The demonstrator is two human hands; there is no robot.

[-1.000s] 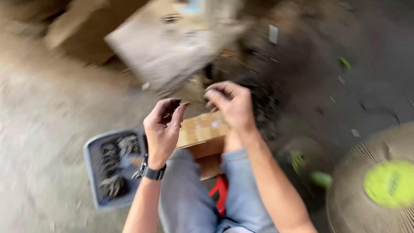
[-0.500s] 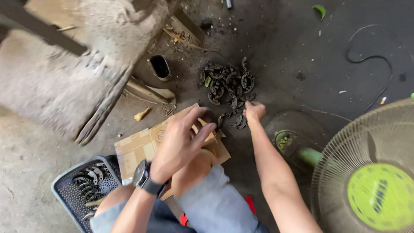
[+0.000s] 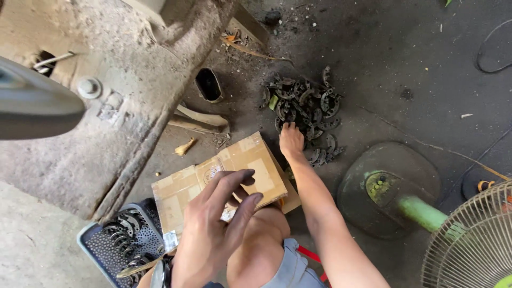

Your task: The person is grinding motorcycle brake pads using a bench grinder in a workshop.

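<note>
Reaching right hand (image 3: 291, 140) touching metal parts (image 3: 305, 106)

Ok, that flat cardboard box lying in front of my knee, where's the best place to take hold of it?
Probably the cardboard box at its far right corner, coming from the right. It lies flat and tilted, and that corner is bare. The left hand hovers over the near edge, while the right hand already reaches just past that corner into the pile of dark metal parts.

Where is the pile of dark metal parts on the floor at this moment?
In the head view, the pile of dark metal parts lies on the floor above centre, beyond the cardboard box. The right hand touches its near edge.
</note>
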